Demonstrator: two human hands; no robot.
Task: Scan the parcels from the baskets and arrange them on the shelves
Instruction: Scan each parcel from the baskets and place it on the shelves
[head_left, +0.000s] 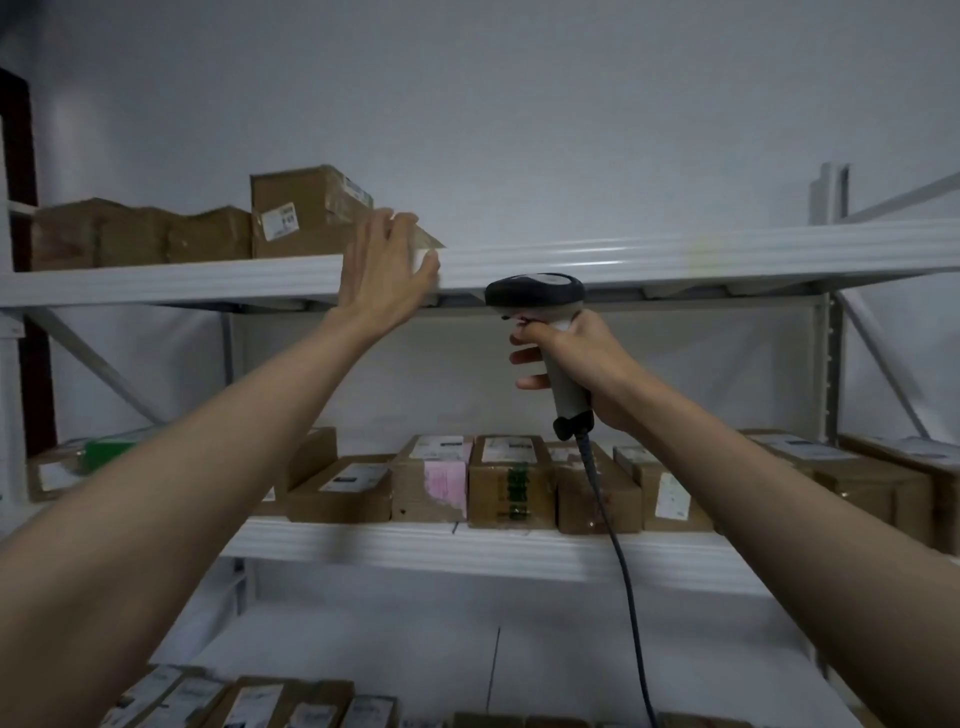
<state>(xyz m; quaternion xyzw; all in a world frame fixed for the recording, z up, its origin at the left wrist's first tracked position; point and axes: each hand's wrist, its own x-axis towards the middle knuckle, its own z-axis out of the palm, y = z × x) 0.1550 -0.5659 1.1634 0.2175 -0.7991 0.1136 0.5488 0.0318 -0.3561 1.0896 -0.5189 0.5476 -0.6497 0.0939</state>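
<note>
Up top, left hand (387, 270) flat and spread against small parcel (427, 244) on top shelf (675, 254), right hand (576, 364) at 3 o'clock clamped round scanner (540, 312) handle.

Shelves (675, 249): white, against a white wall (519, 104). Parcels: brown cardboard with white labels; one at 6 o'clock (431, 486) bears a pink patch, its 3 o'clock neighbour (511, 483) green markings. Scanner (535, 293): black head, grey handle, dark cable (623, 582).

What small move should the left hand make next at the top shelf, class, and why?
Probably push the small parcel further back. The left hand lies open against it, and it sits at the top shelf's front edge beside the taller box.
</note>
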